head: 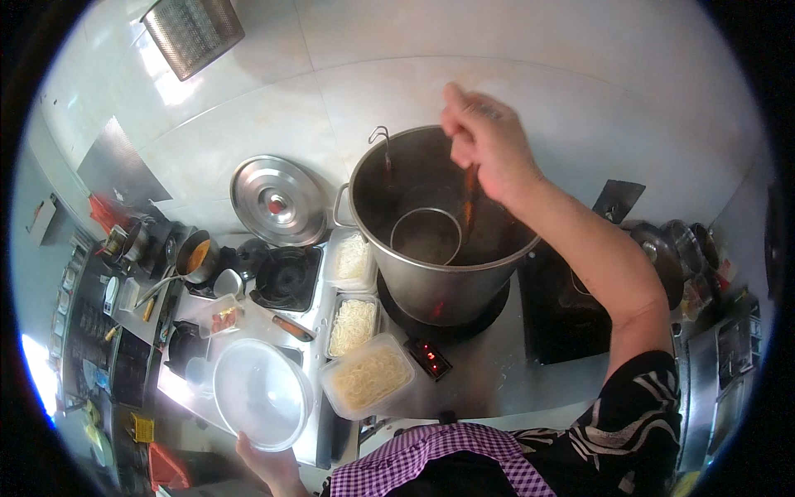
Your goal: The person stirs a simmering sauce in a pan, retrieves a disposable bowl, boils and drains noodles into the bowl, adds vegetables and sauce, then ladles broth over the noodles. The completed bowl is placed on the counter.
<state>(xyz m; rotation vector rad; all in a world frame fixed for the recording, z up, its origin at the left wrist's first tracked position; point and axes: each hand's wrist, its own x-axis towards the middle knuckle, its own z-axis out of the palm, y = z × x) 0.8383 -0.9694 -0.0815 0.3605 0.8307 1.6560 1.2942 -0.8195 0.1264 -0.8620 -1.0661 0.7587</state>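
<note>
My right hand (487, 136) is closed around a brown stick-like handle (470, 202) above a tall stainless steel stockpot (435, 287). The handle's lower end reaches down into the pot. Inside the pot shows the round metal rim (425, 210) of a ladle or strainer; its join to the handle is unclear. Low at the left, my left hand (270, 465) grips a white translucent plastic bowl (261, 394) by its near edge, and no food shows in it. Between bowl and pot sit a tub of noodles (371, 376) and two more noodle tubs (353, 326) behind it.
A metal hook (380, 133) hangs on the pot's rim. The pot's lid (277, 202) leans on the wall. A gas burner (289, 278), a wooden-handled knife (293, 328) and a saucepan of orange food (197, 256) are to the left. A black induction plate (562, 317) lies right.
</note>
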